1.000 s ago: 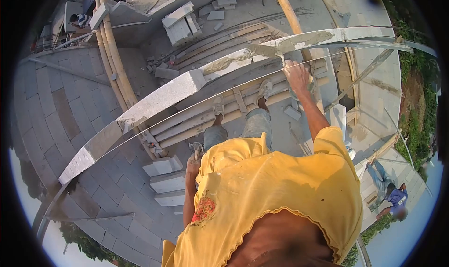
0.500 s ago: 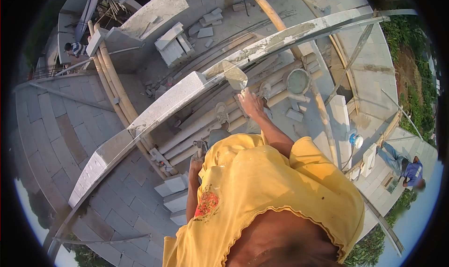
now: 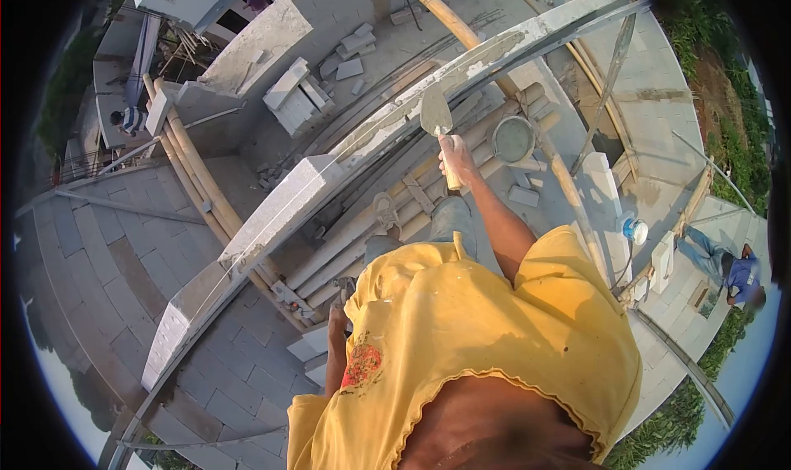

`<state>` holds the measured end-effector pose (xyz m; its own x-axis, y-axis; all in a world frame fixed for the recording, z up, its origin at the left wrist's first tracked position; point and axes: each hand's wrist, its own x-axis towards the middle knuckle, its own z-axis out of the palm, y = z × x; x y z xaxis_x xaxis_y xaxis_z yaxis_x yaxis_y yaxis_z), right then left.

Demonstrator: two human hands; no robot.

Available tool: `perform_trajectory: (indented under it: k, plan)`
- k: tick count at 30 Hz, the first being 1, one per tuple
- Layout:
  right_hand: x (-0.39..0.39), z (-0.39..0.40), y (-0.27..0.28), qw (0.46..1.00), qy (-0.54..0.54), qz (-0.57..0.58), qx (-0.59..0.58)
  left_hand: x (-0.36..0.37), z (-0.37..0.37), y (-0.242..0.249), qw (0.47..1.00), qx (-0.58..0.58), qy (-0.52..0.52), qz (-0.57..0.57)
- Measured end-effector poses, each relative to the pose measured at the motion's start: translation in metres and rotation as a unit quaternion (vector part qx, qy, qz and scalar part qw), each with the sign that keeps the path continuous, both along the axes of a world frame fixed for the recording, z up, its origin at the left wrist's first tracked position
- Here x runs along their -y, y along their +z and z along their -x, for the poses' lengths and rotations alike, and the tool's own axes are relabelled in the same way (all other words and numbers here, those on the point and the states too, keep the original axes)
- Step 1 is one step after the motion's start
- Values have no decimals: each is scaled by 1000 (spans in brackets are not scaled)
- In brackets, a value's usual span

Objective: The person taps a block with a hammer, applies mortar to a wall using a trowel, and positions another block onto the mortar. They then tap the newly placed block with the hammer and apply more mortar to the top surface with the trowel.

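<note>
Right hand (image 3: 456, 159) clamped round the pale handle (image 3: 452, 179) of a leaf-shaped, grey metal trowel (image 3: 434, 114). Blade lies ahead of the fingers, long axis angled to the long, pale-grey block wall (image 3: 386, 122), overlapping its near edge; contact unclear. Left hand (image 3: 336, 323) farther off; can't tell its grip.

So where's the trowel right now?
In the upper middle of the head view, the trowel is in the right hand, left of the round bucket.

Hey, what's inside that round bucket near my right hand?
Inside the bucket sits a grey mortar-like mix, its surface open to view. Anything beneath that surface, including the bucket's bottom, is covered.
</note>
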<state>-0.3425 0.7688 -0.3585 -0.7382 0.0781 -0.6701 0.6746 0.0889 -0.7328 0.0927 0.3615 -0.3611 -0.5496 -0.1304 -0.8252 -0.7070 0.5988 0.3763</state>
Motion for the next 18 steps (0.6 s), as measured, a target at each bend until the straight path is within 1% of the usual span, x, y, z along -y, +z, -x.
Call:
perform_trajectory:
  k: [2,4,5,6,7,9,10,13,16,18]
  plan:
    - [27,-23,6,994,110,-11,11,-18,7,2,1000,-4,3,-11]
    - [53,-45,4,968,243,-52,25,-30,15,4,1000,-11,8,-22]
    - [64,-58,6,950,286,-115,-53,-35,18,3,999,-15,13,-27]
    - [75,-73,7,919,328,-174,-132,-37,26,6,999,-21,16,-31]
    - [84,-80,13,876,365,-231,-213,-38,30,6,999,-28,20,-33]
    - [97,-78,30,867,404,-247,-157,-32,36,3,998,-41,23,-39]
    - [104,-76,38,862,417,-258,-130,-26,38,0,998,-46,23,-43]
    - [108,-69,27,862,386,-297,-137,-8,30,-4,998,-45,16,-46]
    - [94,-62,35,871,323,-360,-84,19,11,-15,998,-36,7,-42]
    - [71,-49,33,870,298,-383,-82,37,-1,-19,999,-24,-5,-35]
